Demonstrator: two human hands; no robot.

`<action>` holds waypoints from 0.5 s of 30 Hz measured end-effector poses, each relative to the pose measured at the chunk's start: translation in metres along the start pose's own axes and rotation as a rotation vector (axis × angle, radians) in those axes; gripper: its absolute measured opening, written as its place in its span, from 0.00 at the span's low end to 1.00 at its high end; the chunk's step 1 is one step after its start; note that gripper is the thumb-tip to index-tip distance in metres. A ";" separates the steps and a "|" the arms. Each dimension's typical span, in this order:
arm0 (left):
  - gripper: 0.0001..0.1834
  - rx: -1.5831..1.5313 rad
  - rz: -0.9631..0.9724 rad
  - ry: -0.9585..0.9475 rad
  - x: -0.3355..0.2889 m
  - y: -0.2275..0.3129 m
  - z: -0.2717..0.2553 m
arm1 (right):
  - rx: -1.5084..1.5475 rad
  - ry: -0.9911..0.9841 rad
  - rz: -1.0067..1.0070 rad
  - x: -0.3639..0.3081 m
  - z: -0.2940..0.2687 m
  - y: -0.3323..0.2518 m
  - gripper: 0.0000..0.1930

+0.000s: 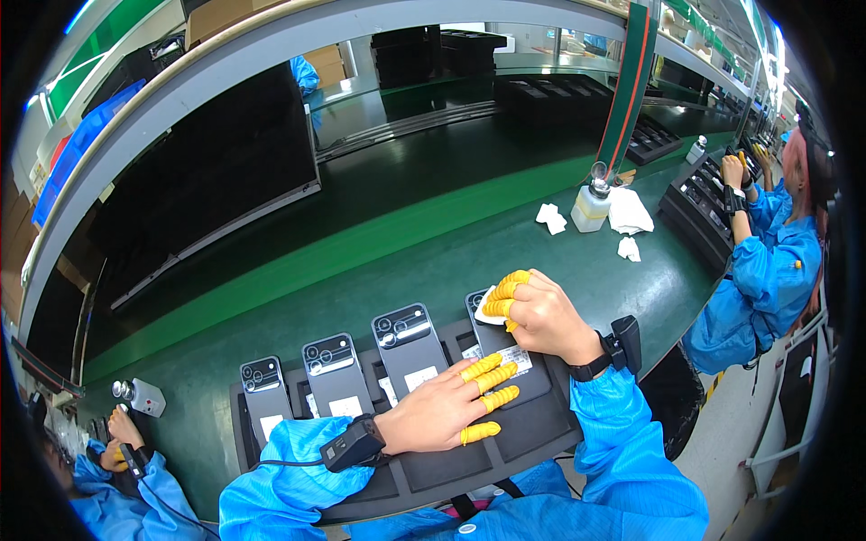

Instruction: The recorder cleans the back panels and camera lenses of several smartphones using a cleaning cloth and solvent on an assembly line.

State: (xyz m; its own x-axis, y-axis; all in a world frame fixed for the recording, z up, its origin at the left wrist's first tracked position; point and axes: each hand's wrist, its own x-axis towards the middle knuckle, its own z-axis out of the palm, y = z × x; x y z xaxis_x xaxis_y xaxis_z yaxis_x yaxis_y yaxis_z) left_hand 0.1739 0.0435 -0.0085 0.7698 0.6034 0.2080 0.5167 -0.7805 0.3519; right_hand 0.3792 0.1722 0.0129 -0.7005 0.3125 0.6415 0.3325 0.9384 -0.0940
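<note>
Bright overall, edges strongly bent

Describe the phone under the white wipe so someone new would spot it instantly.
At the near edge of the green bench, a black tray holds four phones in a row. Take the rightmost phone: it alone has a white wipe on it, held near its top by the right hand, the left hand lower down.

Green bench | near edge: slotted black tray | right: bottle, white wipes | left: second bottle
</note>
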 end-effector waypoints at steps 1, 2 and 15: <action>0.30 0.002 -0.001 -0.004 0.000 0.000 0.000 | -0.002 -0.004 0.003 0.000 0.000 0.000 0.05; 0.30 0.003 -0.001 -0.003 0.000 0.000 0.000 | -0.004 -0.007 0.006 -0.001 0.001 0.000 0.05; 0.30 0.009 0.004 0.019 0.000 0.000 0.001 | 0.006 0.005 -0.002 -0.001 0.001 0.001 0.05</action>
State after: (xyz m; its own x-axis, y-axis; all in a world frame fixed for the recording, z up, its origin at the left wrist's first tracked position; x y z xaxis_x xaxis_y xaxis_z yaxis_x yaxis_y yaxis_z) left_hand 0.1742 0.0433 -0.0098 0.7645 0.6035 0.2265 0.5174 -0.7841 0.3428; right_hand 0.3792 0.1730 0.0116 -0.6984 0.3099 0.6451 0.3270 0.9400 -0.0975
